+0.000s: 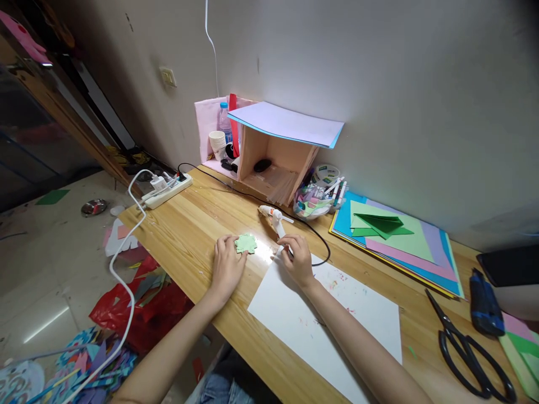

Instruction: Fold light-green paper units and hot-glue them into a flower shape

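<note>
My left hand (228,268) rests on the wooden table with its fingers at the edge of a light green scalloped paper piece (246,243), pressing or holding it. To the right, my right hand (297,259) has its fingers curled round the handle of a white glue gun (275,220), whose nozzle end points up and left. Under my right wrist lies a white sheet of paper (366,308) with small coloured marks. The glue gun's black cord curves behind the hand.
Black scissors (467,350) and a dark blue tool (484,306) lie at the right. Coloured paper sheets (421,264) are stacked near the wall. A cardboard box shelf (273,163) stands at the back, beside a bowl of markers (314,202). A power strip (168,192) sits on the left edge.
</note>
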`<state>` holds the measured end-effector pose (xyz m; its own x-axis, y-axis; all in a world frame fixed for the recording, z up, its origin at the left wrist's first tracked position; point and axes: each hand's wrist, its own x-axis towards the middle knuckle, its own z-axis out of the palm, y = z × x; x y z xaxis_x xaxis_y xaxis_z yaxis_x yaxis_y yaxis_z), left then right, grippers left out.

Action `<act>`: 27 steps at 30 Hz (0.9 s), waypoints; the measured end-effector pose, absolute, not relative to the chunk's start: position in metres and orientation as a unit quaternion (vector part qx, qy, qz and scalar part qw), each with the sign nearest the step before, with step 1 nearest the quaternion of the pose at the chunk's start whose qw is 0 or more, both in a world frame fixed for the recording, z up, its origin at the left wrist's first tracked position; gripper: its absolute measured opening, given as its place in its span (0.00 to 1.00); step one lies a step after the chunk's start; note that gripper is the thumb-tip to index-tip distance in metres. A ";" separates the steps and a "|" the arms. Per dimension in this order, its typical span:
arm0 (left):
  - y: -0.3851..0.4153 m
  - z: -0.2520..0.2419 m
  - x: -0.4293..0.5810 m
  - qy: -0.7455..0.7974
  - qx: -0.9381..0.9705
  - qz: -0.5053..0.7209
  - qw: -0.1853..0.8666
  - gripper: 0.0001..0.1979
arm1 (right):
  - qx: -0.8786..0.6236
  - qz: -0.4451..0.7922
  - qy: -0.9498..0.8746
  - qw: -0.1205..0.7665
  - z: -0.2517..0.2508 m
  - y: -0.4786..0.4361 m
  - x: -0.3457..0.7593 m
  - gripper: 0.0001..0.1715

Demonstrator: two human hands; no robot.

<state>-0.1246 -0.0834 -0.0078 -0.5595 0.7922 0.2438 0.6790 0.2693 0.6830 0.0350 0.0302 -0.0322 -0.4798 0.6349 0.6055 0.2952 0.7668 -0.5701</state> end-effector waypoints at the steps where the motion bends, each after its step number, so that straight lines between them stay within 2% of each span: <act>1: -0.083 -0.007 -0.126 0.794 0.483 0.365 0.059 0.12 | -0.284 0.198 -0.832 0.433 -0.032 0.030 0.035 0.12; 5: -0.076 -0.012 -0.135 0.796 0.516 0.315 0.044 0.05 | -0.307 0.201 -0.820 0.441 -0.032 0.032 0.035 0.12; 13: -0.064 -0.019 -0.139 0.800 0.547 0.248 0.005 0.04 | -0.361 0.220 -0.789 0.447 -0.032 0.033 0.033 0.08; 18: -0.059 -0.019 -0.139 0.801 0.555 0.221 -0.011 0.05 | -0.411 0.264 -0.774 0.402 -0.032 0.043 0.015 0.27; 20: -0.058 -0.019 -0.138 0.803 0.555 0.217 -0.016 0.04 | -0.421 0.273 -0.783 0.368 -0.031 0.050 0.004 0.29; 22: -0.057 -0.019 -0.136 0.806 0.552 0.214 -0.022 0.04 | -0.425 0.272 -0.792 0.344 -0.032 0.059 -0.005 0.25; 25: -0.057 -0.019 -0.134 0.808 0.548 0.216 -0.029 0.04 | -0.416 0.276 -0.812 0.304 -0.033 0.070 -0.014 0.13; 27: -0.057 -0.020 -0.134 0.809 0.542 0.225 -0.033 0.05 | -0.411 0.287 -0.814 0.294 -0.033 0.074 -0.014 0.11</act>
<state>-0.1336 -0.0569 -0.0198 -0.4105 0.8622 0.2968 0.8916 0.3113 0.3289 -0.0145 0.0735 -0.0327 -0.4892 0.8378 0.2425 0.4997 0.4971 -0.7094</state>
